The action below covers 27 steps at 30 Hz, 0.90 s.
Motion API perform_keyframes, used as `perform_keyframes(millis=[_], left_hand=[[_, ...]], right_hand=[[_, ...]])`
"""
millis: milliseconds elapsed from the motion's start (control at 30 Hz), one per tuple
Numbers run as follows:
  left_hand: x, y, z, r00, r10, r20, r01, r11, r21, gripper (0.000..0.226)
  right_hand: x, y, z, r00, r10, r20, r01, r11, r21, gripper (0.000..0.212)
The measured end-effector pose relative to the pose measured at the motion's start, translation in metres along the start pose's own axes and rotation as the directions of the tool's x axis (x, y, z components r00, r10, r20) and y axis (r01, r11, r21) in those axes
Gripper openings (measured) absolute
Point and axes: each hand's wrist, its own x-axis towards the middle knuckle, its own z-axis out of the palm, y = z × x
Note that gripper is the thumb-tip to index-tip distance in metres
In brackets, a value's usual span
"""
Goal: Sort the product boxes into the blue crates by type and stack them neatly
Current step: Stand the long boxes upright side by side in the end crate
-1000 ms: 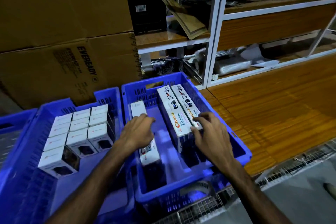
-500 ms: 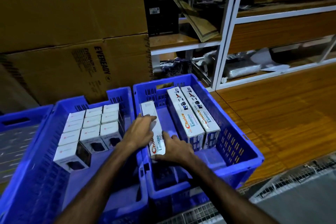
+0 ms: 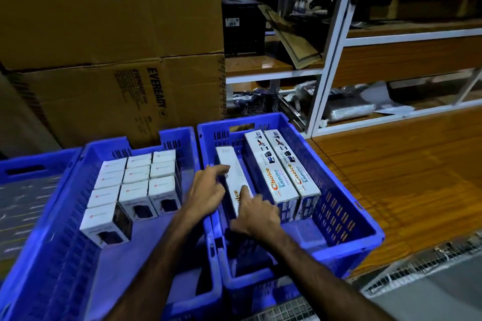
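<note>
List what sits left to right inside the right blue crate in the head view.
Long box under both hands → left Choice box → right Choice box → crate's right wall.
</note>
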Motion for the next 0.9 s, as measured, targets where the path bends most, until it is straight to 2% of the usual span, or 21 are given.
perform_keyframes(millis=[67, 133, 200, 267, 333, 367, 433, 500, 533, 567, 633, 667, 800, 900], left_hand=[[-0.002, 0.004, -0.002, 0.999, -0.031, -0.044, 0.025, 0.991, -0.135, 0.067], [-0.004, 0.007, -0.006, 0.992, -0.053, -0.111, 0.023, 0.965, -0.261, 0.059], [-0.004, 0.005, -0.009, 0.979, -0.11, -0.173, 0.034, 0.92, -0.392, 0.05], [0.0, 0.0, -0.008, 0.964, -0.187, -0.189, 0.067, 0.857, -0.511, 0.045], [0.003, -0.003, -0.007, 0.954, -0.254, -0.16, 0.108, 0.787, -0.607, 0.044], [0.003, -0.001, -0.006, 0.95, -0.284, -0.129, 0.13, 0.736, -0.664, 0.045], [-0.001, 0.009, -0.004, 0.945, -0.321, -0.054, 0.157, 0.595, -0.788, 0.046], [-0.005, 0.021, -0.002, 0.953, -0.299, 0.048, 0.177, 0.42, -0.89, 0.046], [-0.007, 0.025, -0.001, 0.96, -0.264, 0.092, 0.18, 0.331, -0.926, 0.054], [-0.01, 0.028, -0.001, 0.968, -0.219, 0.126, 0.18, 0.247, -0.952, 0.065], [-0.015, 0.033, -0.004, 0.977, -0.147, 0.156, 0.178, 0.154, -0.972, 0.082], [-0.018, 0.036, -0.005, 0.977, -0.134, 0.165, 0.182, 0.125, -0.975, 0.083], [-0.025, 0.049, -0.01, 0.972, -0.116, 0.204, 0.214, 0.075, -0.974, 0.065], [-0.024, 0.052, -0.015, 0.961, -0.157, 0.227, 0.244, 0.104, -0.964, 0.059]], right_hand=[[-0.003, 0.005, -0.011, 0.996, 0.007, -0.092, 0.006, 0.991, 0.131, 0.067], [-0.008, 0.015, -0.027, 0.978, 0.0, -0.208, 0.054, 0.967, 0.25, 0.061], [-0.015, 0.03, -0.044, 0.952, -0.005, -0.307, 0.117, 0.931, 0.346, 0.057], [-0.019, 0.049, -0.053, 0.938, 0.037, -0.344, 0.146, 0.859, 0.49, 0.049], [-0.02, 0.064, -0.055, 0.931, 0.127, -0.341, 0.183, 0.647, 0.74, 0.04], [-0.021, 0.068, -0.054, 0.936, 0.164, -0.312, 0.198, 0.485, 0.852, 0.035], [-0.025, 0.068, -0.052, 0.972, 0.165, -0.166, 0.15, 0.106, 0.983, 0.029], [-0.034, 0.06, -0.047, 0.997, 0.066, 0.039, -0.021, -0.258, 0.966, 0.039], [-0.039, 0.054, -0.042, 0.992, -0.011, 0.126, -0.121, -0.38, 0.917, 0.046], [-0.042, 0.048, -0.038, 0.981, -0.079, 0.179, -0.195, -0.457, 0.868, 0.049], [-0.045, 0.037, -0.03, 0.967, -0.139, 0.213, -0.254, -0.518, 0.817, 0.049], [-0.045, 0.032, -0.027, 0.964, -0.155, 0.217, -0.267, -0.535, 0.801, 0.047], [-0.045, 0.022, -0.025, 0.957, -0.193, 0.218, -0.29, -0.596, 0.749, 0.047], [-0.043, 0.023, -0.024, 0.961, -0.181, 0.209, -0.275, -0.522, 0.808, 0.043]])
